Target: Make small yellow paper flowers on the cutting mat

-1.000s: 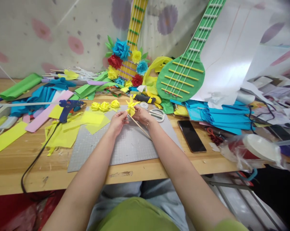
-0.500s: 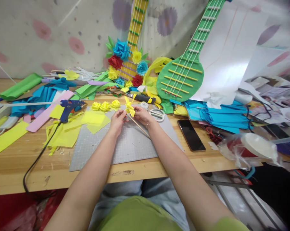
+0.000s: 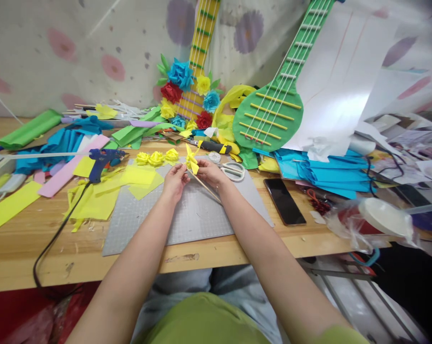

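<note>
Over the grey cutting mat, a yellow paper flower (image 3: 192,160) with pointed petals is held up between my two hands. My left hand (image 3: 176,181) has its fingers closed in a pinch at the flower's lower left. From the other side, my right hand (image 3: 209,173) closes its fingers on the petals. A thin wooden stick (image 3: 205,187) slants from just below the flower down toward my right wrist. Which fingers grip the stick is hidden. Several finished yellow paper roses (image 3: 156,158) sit in a row behind my left hand.
The cutting mat (image 3: 137,224) lies under my hands. A blue glue gun (image 3: 100,164) with a black cord and yellow paper sheets (image 3: 94,203) lie left. Scissors (image 3: 233,171) and a phone (image 3: 284,201) are right. Behind lean a green paper lute (image 3: 269,117) and a yellow one (image 3: 203,36).
The flower has tilted and turned slightly between my fingers, and the stick has shifted a little with it. Both hands stay in nearly the same place.
</note>
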### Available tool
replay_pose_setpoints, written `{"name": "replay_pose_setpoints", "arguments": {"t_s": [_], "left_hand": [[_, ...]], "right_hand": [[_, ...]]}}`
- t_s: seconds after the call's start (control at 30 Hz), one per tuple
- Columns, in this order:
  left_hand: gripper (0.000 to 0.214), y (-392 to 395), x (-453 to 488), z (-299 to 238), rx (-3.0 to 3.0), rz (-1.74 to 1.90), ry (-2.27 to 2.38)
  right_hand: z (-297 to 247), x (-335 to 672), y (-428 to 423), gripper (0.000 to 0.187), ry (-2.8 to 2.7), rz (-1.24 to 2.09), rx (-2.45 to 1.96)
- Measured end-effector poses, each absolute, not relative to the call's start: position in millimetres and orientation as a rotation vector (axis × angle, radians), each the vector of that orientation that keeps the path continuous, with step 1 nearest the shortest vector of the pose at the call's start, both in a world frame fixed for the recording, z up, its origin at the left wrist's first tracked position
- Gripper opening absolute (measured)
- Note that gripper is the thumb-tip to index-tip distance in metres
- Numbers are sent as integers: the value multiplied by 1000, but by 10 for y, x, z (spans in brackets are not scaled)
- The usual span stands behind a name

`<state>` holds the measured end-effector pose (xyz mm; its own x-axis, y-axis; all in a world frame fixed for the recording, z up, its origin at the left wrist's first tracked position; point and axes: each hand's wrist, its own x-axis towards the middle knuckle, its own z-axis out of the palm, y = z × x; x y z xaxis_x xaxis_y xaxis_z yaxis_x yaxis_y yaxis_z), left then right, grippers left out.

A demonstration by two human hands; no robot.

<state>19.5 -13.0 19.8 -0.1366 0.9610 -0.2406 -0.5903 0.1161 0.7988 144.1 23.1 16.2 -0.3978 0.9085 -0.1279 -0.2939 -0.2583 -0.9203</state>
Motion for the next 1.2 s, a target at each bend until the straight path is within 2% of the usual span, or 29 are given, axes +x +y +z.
{"name": "replay_pose_setpoints", "arguments": {"t_s": [0.27, 0.6, 0.97, 1.2], "left_hand": [[21, -124, 214, 227, 433, 1461, 1058], [40, -121, 238, 234, 382, 1566, 1136], [47, -96, 178, 244, 359, 1610, 1045], [45, -84, 200, 211, 482, 1611, 1253]], "right_hand": [[182, 1440, 176, 24, -1134, 1753, -891], [309, 1503, -222, 33, -1374, 1751, -1159], [175, 1375, -244, 19, -1690, 1286, -1307], [264, 1359, -303, 22, -1972, 872, -1487]]}}
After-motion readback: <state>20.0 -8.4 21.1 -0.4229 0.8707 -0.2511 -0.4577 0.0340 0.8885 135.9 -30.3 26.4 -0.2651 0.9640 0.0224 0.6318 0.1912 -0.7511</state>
